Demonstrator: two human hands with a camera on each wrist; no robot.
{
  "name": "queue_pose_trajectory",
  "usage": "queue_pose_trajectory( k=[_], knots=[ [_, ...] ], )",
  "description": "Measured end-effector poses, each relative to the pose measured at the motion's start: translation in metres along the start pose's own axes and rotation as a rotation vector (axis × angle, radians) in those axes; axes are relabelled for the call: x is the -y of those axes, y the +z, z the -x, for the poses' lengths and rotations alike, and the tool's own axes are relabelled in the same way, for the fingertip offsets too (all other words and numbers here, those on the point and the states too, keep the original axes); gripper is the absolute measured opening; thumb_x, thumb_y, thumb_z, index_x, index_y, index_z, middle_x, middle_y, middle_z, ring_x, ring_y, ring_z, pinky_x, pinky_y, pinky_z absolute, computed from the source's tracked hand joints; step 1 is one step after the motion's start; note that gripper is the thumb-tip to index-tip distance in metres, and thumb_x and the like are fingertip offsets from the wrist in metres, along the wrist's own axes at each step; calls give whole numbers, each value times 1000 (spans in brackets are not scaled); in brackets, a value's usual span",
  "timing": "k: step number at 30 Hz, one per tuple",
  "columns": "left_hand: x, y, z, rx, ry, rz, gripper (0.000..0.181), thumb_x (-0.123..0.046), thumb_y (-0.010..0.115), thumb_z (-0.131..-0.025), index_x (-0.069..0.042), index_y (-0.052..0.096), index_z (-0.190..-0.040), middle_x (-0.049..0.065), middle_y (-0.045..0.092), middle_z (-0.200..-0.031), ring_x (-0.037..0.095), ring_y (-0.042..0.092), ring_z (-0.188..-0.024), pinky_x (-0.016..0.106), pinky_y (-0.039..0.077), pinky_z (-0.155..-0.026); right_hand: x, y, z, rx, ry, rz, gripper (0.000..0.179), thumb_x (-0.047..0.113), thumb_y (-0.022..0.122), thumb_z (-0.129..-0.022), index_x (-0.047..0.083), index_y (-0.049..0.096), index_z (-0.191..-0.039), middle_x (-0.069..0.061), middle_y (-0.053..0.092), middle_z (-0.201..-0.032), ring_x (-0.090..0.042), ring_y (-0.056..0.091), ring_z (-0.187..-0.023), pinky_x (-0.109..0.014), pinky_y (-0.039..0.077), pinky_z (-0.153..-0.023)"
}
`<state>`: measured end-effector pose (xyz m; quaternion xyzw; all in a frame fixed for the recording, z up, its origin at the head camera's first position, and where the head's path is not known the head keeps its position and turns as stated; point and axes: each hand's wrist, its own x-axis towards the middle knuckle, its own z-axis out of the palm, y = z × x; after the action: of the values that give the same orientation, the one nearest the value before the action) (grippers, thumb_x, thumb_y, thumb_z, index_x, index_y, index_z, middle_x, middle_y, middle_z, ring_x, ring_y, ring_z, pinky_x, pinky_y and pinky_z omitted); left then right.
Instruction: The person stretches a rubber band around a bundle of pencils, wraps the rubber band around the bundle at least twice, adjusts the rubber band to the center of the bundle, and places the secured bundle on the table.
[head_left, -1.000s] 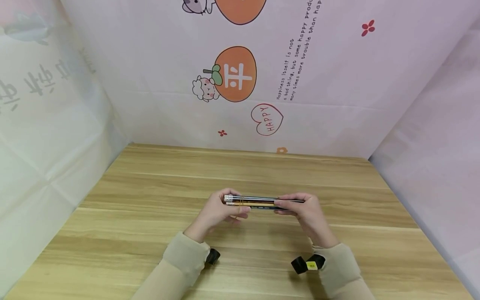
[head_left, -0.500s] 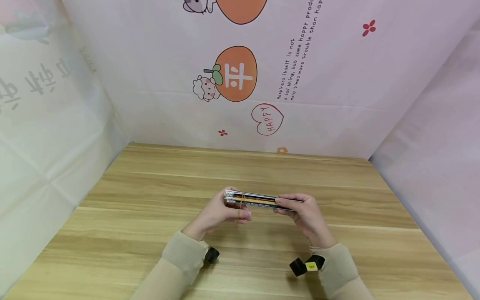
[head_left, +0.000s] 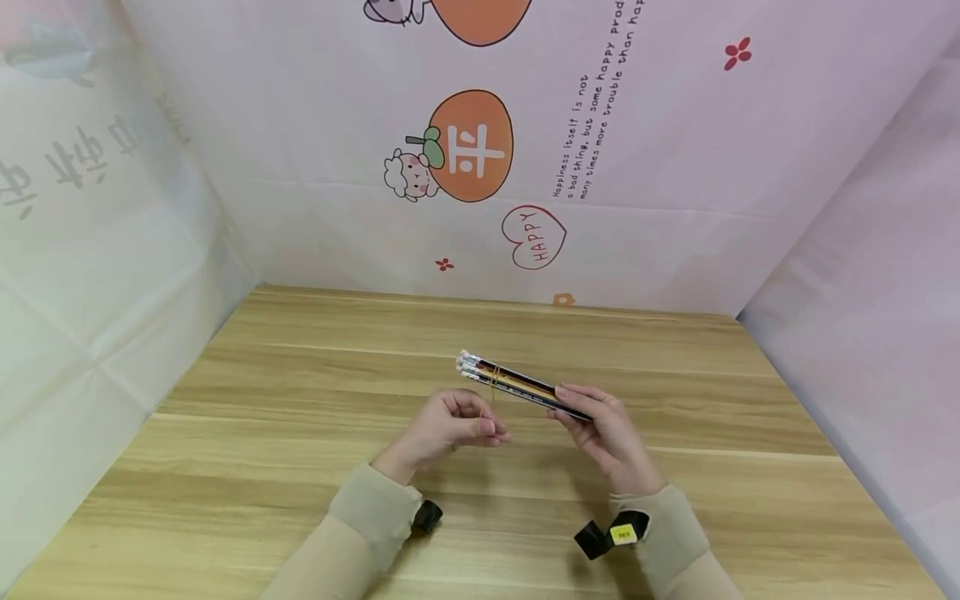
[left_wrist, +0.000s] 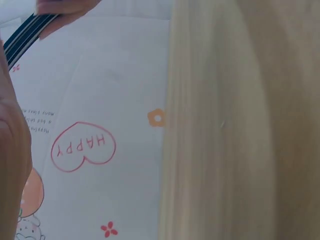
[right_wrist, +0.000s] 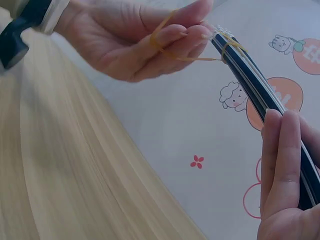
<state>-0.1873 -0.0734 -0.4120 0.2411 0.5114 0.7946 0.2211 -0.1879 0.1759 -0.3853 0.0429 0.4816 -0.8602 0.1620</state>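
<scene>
You wear a long, plain cream fabric left sleeve [head_left: 324, 562] and a right sleeve [head_left: 707, 577] of the same colour. A wide, softly wrinkled, slightly greyer beige left cuff [head_left: 375, 507] ends the one, and a matching beige right cuff [head_left: 670, 532] the other. Beside your left cuff juts a small, rounded black fitting [head_left: 428, 517]. By your right cuff sits a black wrist device [head_left: 640, 522] with a boxy black block [head_left: 591, 541] at its end; it bears a bright yellow rectangular label [head_left: 622, 534] whose dark print is too small to read. Your left hand [head_left: 448, 427] and right hand [head_left: 611, 437] are bare.
</scene>
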Motion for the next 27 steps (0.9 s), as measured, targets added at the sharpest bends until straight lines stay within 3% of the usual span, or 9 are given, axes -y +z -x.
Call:
queue_pose_trajectory(
  k=[5, 8, 13, 21, 27],
  knots=[
    [10, 4, -1, 112, 164, 130, 14, -29, 67, -90, -21, 79, -93, -6, 77, -94, 10, 73, -93, 21, 59, -84, -5, 1, -1, 21, 43, -74, 27, 1, 52, -100, 9, 74, -87, -6, 72, -86, -10, 71, -70, -9, 56, -65],
    [13, 7, -1, 144, 206, 193, 20, -33, 62, -93, -21, 79, -92, -7, 77, -94, 8, 73, -92, 18, 59, -83, -7, 1, -2, 74, 55, -124, 31, 2, 48, -102, 8, 74, -87, -5, 72, -84, -9, 71, -69, -8, 55, -63],
    [18, 12, 1, 119, 158, 300, 33, -46, 55, -93, -22, 75, -82, -9, 75, -85, -1, 70, -75, 10, 56, -71, -12, 4, -1, 114, 52, -175, 31, 3, 47, -103, 8, 73, -88, -6, 72, -81, -10, 72, -69, -9, 55, -62],
    [21, 13, 0, 179, 73, 634, 49, -50, 36, -101, -22, 68, -76, -13, 70, -76, -6, 65, -63, 3, 51, -61, -17, 11, 0, 70, 6, -194, 27, 2, 47, -102, 8, 69, -88, -7, 69, -84, -11, 72, -69, -7, 54, -62],
    [15, 16, -2, 140, 42, 886, 40, -39, 43, -104, -16, 63, -78, -10, 69, -70, -2, 64, -57, 6, 51, -56, -17, 5, -1, 71, -12, -199, 31, 0, 47, -101, 8, 73, -86, -9, 71, -84, -13, 73, -68, -9, 56, -62]
  ],
)
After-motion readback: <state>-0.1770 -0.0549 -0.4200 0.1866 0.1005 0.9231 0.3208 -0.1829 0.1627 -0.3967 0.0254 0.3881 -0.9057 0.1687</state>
